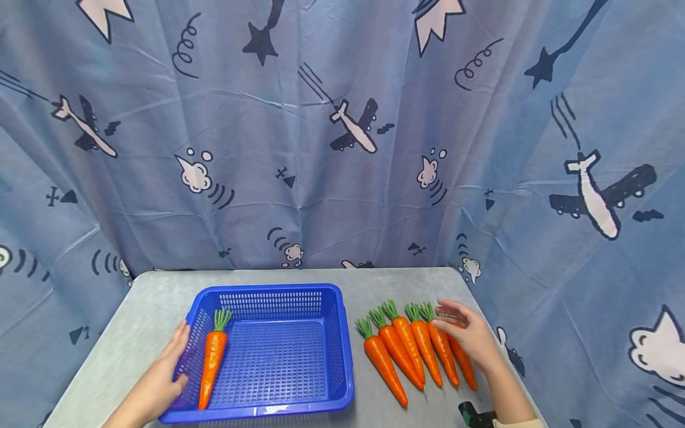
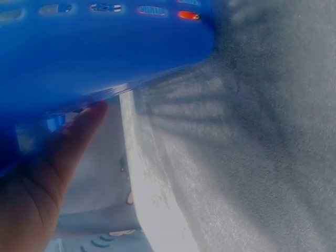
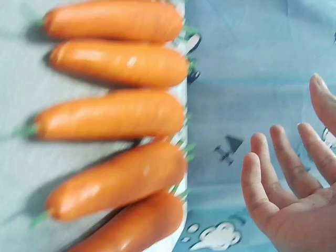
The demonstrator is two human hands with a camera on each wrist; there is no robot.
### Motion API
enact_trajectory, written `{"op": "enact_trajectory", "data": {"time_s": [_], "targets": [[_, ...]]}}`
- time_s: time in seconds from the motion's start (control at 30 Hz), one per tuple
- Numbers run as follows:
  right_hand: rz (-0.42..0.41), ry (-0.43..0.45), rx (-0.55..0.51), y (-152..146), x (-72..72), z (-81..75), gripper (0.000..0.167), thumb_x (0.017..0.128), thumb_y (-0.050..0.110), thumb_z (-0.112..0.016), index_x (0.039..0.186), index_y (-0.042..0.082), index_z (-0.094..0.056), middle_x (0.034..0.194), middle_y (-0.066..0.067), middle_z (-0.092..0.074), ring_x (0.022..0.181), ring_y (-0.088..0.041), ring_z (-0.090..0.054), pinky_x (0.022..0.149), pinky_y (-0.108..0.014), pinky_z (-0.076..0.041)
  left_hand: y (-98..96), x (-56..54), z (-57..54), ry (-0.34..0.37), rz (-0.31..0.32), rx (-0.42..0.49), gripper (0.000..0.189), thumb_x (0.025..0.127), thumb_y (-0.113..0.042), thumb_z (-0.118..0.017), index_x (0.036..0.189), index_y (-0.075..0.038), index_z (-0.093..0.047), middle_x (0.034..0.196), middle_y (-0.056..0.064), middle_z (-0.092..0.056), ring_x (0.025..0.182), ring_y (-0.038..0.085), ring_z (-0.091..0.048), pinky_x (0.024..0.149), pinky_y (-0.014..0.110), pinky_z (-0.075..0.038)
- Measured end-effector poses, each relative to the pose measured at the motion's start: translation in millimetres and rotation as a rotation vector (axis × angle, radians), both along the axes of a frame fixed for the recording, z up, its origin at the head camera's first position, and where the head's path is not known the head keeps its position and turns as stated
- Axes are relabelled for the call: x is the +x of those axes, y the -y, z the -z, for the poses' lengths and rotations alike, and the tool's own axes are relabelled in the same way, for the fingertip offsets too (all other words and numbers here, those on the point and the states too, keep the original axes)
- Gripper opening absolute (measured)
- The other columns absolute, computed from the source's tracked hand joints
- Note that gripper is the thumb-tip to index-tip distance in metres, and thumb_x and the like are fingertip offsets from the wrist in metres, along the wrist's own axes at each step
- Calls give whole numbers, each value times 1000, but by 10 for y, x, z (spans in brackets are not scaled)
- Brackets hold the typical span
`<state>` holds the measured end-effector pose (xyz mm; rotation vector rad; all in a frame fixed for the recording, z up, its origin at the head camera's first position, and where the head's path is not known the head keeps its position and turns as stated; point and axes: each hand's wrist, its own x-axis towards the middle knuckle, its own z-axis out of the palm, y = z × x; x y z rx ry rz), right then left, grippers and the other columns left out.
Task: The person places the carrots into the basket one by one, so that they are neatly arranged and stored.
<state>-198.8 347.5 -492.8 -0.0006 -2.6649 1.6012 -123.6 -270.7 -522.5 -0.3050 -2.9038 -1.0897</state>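
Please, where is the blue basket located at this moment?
In the head view, the blue basket stands on the grey table, left of centre, directly left of the group of carrots; one separate carrot lies inside it.

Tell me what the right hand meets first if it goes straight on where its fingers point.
The right hand would probably meet the green top of the carrot second from the right; the hand's height is unclear, so it might pass over.

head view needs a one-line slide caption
Left hand at a blue basket holding one carrot, right hand at a row of carrots on a table.
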Motion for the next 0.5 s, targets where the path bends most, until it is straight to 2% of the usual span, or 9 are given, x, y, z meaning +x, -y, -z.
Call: {"op": "enact_trajectory", "data": {"time_s": [0.2,0.37,0.5], "targets": [[42,45,43,-203,-2,80,64,92,38,-71,145,8,-53,142,-21,-57,122,-29,-62,84,-18,-55,1,-1,11,-15,4,4,92,77,12,-62,157,10,-18,166,29,-8,141,61,-23,97,-6,6],[75,89,83,-346,2,161,68,91,42,-71,147,8,-51,146,-22,-54,126,-35,-59,84,-19,-56,-1,1,15,-36,2,0,92,76,12,-62,157,9,-19,166,29,-10,141,61,-24,97,-6,5],[86,118,103,-432,-12,238,68,92,41,-70,147,7,-50,149,-23,-50,129,-39,-56,90,-31,-58,2,4,13,-37,2,1,91,75,12,-62,156,10,-20,166,29,-10,140,61,-25,98,-6,5]]}}
